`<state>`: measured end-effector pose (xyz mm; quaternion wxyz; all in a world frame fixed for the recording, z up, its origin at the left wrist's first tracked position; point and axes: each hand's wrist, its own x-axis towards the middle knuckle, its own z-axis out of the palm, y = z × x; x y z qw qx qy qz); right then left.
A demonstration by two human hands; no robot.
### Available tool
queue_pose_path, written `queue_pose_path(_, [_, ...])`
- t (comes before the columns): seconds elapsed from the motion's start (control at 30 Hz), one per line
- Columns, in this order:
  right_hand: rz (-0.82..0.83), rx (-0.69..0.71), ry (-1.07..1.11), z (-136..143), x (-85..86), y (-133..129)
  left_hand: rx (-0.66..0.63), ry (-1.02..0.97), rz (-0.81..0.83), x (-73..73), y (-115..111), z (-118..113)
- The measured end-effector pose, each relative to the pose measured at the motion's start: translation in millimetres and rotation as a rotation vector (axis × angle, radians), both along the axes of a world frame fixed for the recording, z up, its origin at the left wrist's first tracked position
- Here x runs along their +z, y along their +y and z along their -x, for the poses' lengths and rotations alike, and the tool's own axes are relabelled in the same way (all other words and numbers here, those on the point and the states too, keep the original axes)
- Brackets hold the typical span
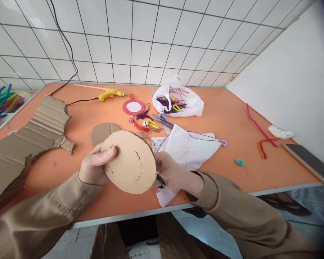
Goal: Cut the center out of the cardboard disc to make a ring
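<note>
A round cardboard disc [128, 163] is held up over the near edge of the table, a broken ring of short cuts showing on its face. My left hand [97, 163] grips its left side, thumb on the front and fingers behind. At the disc's right edge, my right hand [169, 171] is closed around what looks like scissors; only their black curved handle [160, 181] shows, and the blades are hidden behind the disc. Another cardboard disc [104, 132] lies on the table just beyond. White cloth [190, 145] with dark stitching lies behind my right hand.
Torn corrugated cardboard [40, 126] covers the table's left side. A yellow glue gun [112, 94], a red-rimmed disc [133, 107], purple-handled scissors [163, 119] and a white plastic bag [189, 100] of yarn stand farther back. Pipe cleaners [259, 124] and a teal clip [240, 162] lie right.
</note>
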<state>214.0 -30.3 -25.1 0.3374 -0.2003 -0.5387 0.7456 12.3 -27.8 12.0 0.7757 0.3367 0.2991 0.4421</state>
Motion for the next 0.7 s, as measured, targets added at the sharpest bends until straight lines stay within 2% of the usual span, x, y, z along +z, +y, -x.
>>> queue_pose_path(0.13, [0.000,0.211,0.018,-2.1,1.0,4.7,-0.059,-0.026,0.004,0.7,-2.4,-2.5])
queue_pose_path(0.2, [-0.034,0.272,0.018,-1.4,2.0,5.2,-0.057,-0.028,0.012,1.2,-3.4,-1.9])
queue_pose_path(0.27, [-0.058,0.214,0.001,0.7,2.5,4.2,-0.015,-0.018,0.016,1.4,-3.0,0.0])
queue_pose_path(0.4, [-0.077,-0.102,-0.076,5.1,1.6,2.3,0.090,0.005,0.006,-0.3,2.7,2.1])
queue_pose_path(0.5, [-0.064,-0.146,-0.161,3.2,0.6,4.3,0.107,0.003,-0.010,-4.1,8.5,-0.7])
queue_pose_path(0.6, [0.022,-0.039,-0.179,-4.6,2.0,7.0,0.088,-0.031,-0.073,-4.1,13.3,-4.0])
queue_pose_path(0.7, [0.124,0.141,-0.164,-15.2,5.9,9.4,0.098,-0.103,-0.131,8.5,18.4,-4.1])
